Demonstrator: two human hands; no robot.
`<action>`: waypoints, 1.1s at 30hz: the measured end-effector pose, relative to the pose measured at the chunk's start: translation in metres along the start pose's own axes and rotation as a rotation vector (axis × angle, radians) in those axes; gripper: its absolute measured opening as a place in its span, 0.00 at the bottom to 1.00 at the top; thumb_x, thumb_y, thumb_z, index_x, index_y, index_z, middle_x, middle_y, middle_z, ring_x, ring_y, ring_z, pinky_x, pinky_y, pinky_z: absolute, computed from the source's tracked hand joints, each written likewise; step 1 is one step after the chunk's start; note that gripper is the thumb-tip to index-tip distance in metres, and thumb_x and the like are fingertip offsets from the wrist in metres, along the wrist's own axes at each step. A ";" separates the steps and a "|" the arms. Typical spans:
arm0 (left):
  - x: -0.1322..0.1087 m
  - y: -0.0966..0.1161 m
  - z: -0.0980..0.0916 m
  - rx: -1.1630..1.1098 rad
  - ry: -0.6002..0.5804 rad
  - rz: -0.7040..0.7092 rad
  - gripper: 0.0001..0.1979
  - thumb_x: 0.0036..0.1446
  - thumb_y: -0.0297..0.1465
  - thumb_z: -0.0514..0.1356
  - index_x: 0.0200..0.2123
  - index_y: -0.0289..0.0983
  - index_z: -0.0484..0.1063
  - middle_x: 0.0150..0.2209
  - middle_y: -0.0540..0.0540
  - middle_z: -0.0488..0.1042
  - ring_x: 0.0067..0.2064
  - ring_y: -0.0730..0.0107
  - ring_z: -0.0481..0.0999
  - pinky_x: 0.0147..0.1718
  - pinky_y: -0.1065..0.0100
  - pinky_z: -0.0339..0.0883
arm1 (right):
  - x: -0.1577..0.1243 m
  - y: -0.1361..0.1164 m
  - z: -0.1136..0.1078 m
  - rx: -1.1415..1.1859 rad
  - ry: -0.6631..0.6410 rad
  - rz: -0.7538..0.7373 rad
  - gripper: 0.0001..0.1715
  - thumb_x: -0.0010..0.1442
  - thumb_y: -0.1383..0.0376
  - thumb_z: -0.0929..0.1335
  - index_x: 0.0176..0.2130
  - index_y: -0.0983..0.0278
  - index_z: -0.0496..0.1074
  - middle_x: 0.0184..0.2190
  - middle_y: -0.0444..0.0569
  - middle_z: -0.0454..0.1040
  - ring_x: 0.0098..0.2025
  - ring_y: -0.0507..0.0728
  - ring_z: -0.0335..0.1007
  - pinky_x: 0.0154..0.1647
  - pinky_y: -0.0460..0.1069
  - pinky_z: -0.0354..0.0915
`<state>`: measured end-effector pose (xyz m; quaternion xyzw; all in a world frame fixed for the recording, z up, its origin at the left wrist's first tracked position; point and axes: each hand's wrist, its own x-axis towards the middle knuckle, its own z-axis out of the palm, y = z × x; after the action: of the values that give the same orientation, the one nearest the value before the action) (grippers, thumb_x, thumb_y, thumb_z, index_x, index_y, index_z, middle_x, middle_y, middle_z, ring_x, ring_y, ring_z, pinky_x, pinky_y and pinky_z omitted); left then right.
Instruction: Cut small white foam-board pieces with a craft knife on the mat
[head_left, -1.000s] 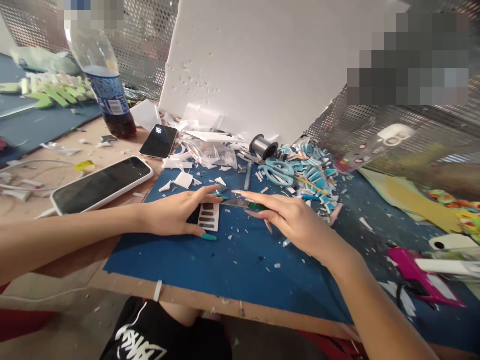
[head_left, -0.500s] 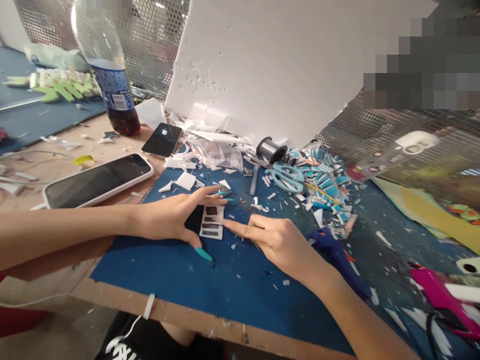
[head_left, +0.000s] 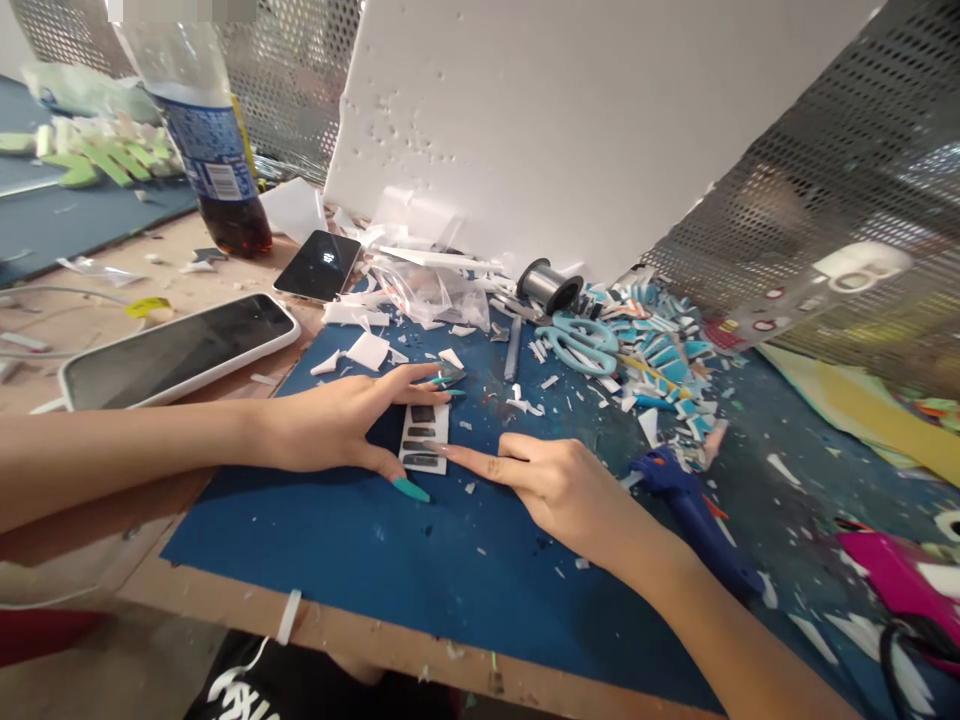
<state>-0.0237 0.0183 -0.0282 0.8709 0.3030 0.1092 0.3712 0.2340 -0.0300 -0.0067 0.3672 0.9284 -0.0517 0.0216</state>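
Since a second ago my right hand (head_left: 555,485) has come down from the far side of the mat and folded, while my left hand (head_left: 337,425) has stayed planted. White card with dark slots (head_left: 424,438): lies flat on the blue cutting mat (head_left: 450,570), near its middle, between my two hands. The left hand rests palm-down with fingers spread, thumb at the card's near edge and fingertips at its far edge, apparently to stop it sliding; it presses and does not grasp. The right hand points: its index finger extends to touch the card's near right corner, the other fingers loosely folded, gripping nothing that shows (the palm side is hidden). Both forearms lie low and converge on the card. Outward: a blue glue gun (head_left: 694,510) just behind the right wrist; pale blue scissors (head_left: 581,340) and a wire spool (head_left: 550,287) beyond; a white-cased phone (head_left: 176,350) to the left.
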 end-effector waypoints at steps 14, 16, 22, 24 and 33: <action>-0.002 -0.002 0.003 0.004 0.021 0.049 0.46 0.53 0.38 0.63 0.64 0.45 0.33 0.64 0.43 0.55 0.62 0.56 0.60 0.54 0.61 0.59 | -0.002 -0.004 -0.001 -0.094 0.013 -0.004 0.37 0.60 0.79 0.55 0.61 0.48 0.55 0.25 0.42 0.63 0.19 0.47 0.51 0.21 0.43 0.49; -0.001 -0.002 0.003 0.015 0.020 0.049 0.46 0.53 0.38 0.63 0.64 0.46 0.33 0.64 0.44 0.56 0.62 0.55 0.60 0.53 0.60 0.59 | -0.002 -0.006 -0.002 -0.113 0.007 0.002 0.38 0.59 0.79 0.56 0.61 0.48 0.55 0.25 0.42 0.63 0.19 0.47 0.51 0.21 0.43 0.48; 0.000 0.002 0.002 0.041 0.009 0.017 0.45 0.53 0.37 0.63 0.65 0.45 0.35 0.62 0.43 0.59 0.61 0.55 0.63 0.53 0.60 0.61 | -0.003 -0.009 -0.005 -0.151 0.014 -0.007 0.39 0.58 0.80 0.56 0.62 0.50 0.55 0.25 0.41 0.62 0.19 0.47 0.50 0.20 0.44 0.47; 0.000 0.002 0.002 0.052 -0.004 0.010 0.45 0.54 0.37 0.62 0.65 0.44 0.35 0.63 0.43 0.58 0.61 0.56 0.62 0.54 0.60 0.60 | -0.003 -0.009 -0.005 -0.158 0.013 -0.006 0.39 0.58 0.80 0.56 0.62 0.49 0.55 0.25 0.41 0.62 0.18 0.47 0.49 0.20 0.44 0.46; 0.000 0.001 0.003 0.070 -0.005 0.015 0.44 0.54 0.38 0.62 0.65 0.46 0.35 0.63 0.46 0.58 0.61 0.57 0.62 0.53 0.62 0.60 | -0.002 -0.011 -0.004 -0.201 0.043 -0.019 0.40 0.56 0.80 0.57 0.61 0.50 0.57 0.24 0.41 0.62 0.18 0.47 0.47 0.19 0.44 0.43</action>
<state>-0.0226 0.0162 -0.0295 0.8859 0.2994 0.0993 0.3403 0.2280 -0.0393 -0.0013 0.3556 0.9326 0.0495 0.0381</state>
